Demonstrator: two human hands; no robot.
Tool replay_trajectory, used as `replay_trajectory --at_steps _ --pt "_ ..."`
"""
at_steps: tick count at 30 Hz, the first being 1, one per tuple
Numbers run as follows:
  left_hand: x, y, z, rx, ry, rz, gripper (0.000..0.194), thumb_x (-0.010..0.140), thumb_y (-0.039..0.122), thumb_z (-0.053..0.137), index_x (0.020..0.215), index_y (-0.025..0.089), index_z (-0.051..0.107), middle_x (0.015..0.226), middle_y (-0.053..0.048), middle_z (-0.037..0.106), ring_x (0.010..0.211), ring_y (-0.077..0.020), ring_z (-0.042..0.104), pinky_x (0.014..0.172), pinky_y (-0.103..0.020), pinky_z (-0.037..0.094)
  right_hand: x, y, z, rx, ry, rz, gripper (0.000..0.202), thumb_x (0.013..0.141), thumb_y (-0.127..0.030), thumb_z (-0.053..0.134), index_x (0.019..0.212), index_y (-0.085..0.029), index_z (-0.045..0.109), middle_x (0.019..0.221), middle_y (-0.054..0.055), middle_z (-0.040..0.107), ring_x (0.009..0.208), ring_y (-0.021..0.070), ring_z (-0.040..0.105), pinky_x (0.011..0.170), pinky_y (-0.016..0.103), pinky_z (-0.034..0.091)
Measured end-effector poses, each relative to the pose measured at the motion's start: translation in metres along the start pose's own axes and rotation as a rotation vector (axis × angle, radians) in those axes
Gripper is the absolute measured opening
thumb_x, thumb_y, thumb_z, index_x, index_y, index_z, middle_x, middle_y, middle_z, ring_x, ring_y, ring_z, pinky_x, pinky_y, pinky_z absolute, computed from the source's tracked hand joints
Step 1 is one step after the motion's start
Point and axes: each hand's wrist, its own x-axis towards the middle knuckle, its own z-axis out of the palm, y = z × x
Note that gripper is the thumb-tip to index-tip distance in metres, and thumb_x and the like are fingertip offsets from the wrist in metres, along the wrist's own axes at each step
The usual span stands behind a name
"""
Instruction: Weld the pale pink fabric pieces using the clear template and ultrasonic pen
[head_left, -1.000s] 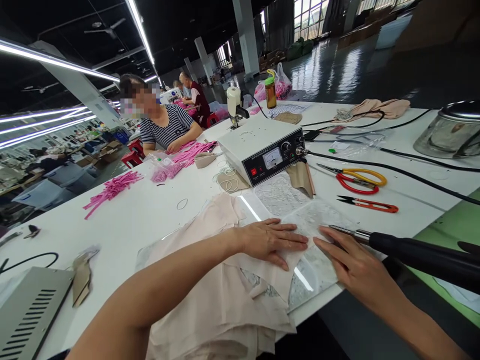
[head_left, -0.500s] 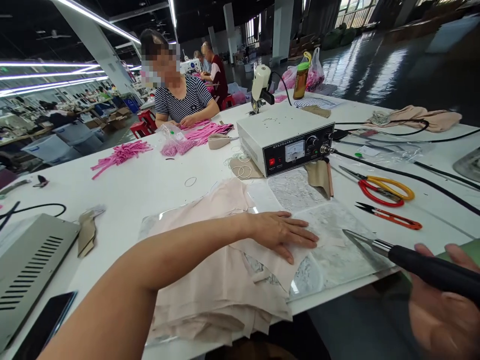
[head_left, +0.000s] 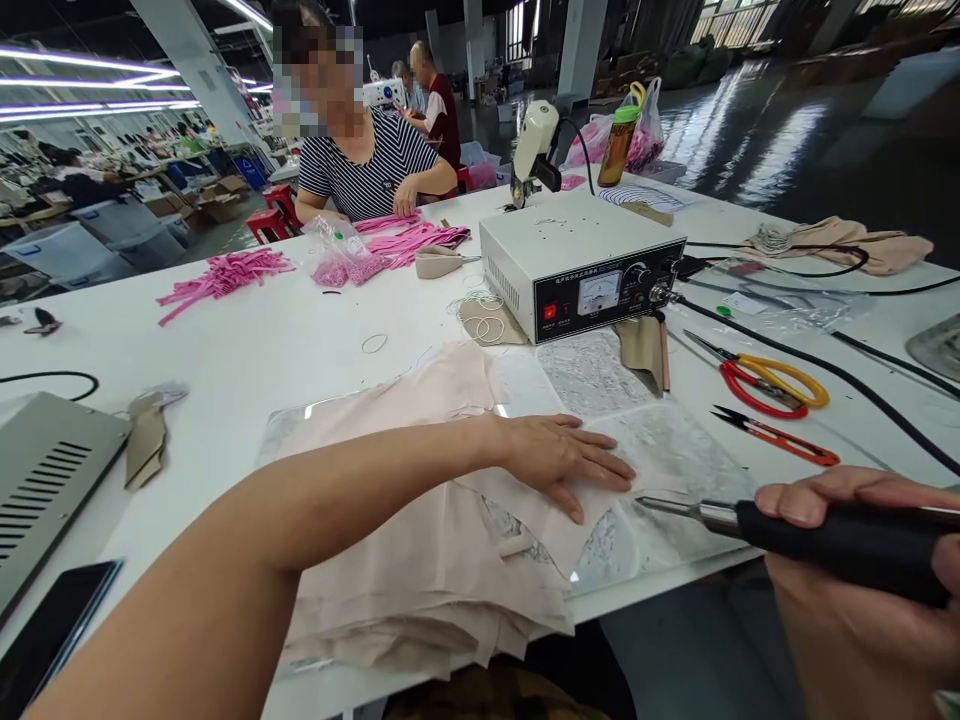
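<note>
My left hand (head_left: 559, 460) lies flat with its fingers spread, pressing on a pale pink fabric piece (head_left: 551, 520). Beneath it is a clear, scuffed sheet (head_left: 682, 450) on the white table. A pile of the same pale pink fabric (head_left: 427, 570) spreads under my forearm and hangs over the table's front edge. My right hand (head_left: 862, 560) is closed round the black handle of a cutter (head_left: 832, 545) with a pointed metal blade. The blade's tip is just right of my left fingertips, near the fabric's edge; whether it touches the sheet I cannot tell.
A white control box (head_left: 585, 265) with a dial stands beyond the sheet. Red-and-yellow-handled scissors (head_left: 772, 385) and orange thread snips (head_left: 776, 437) lie to the right, beside a black cable (head_left: 810, 360). A phone (head_left: 56, 630) is at left. Across the table sits a co-worker (head_left: 367, 165) with pink strips (head_left: 412, 243).
My right hand has closed round the cutter's handle, having been loosely open beneath it. The blade has moved left towards my left fingertips. My left hand has stayed on the fabric.
</note>
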Motion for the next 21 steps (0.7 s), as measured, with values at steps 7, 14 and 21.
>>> replay_trajectory --at_steps 7,14,21 --pt "0.0 -0.001 0.001 -0.066 0.046 0.01 0.054 0.083 0.047 0.056 0.135 0.032 0.047 0.144 0.006 0.041 0.14 -0.0223 0.025 0.116 -0.04 0.016 0.015 -0.01 0.017 0.491 0.355 0.289 0.01 0.067 -0.023 0.044 0.065 -0.023 0.055 0.06 0.002 0.045 0.046 0.0158 0.042 0.044 0.036 0.035" --pt "-0.001 0.004 -0.008 -0.112 -0.08 -0.019 0.059 0.087 0.046 0.05 0.14 0.025 0.039 0.15 0.003 0.031 0.144 -0.0214 0.013 0.117 -0.042 0.004 0.023 -0.005 0.021 0.539 0.41 0.266 0.019 0.046 -0.026 0.04 0.057 -0.022 0.055 0.049 -0.002 0.05 0.037 0.0149 0.042 0.035 0.032 0.035" --pt "-0.001 0.004 -0.006 -0.153 -0.038 -0.03 0.055 0.084 0.043 0.056 0.136 0.029 0.046 0.147 0.003 0.037 0.142 -0.0227 0.018 0.116 -0.041 0.009 0.023 -0.01 0.026 0.526 0.38 0.243 0.016 0.048 -0.024 0.042 0.057 -0.02 0.054 0.053 -0.001 0.053 0.038 0.0147 0.045 0.037 0.033 0.038"
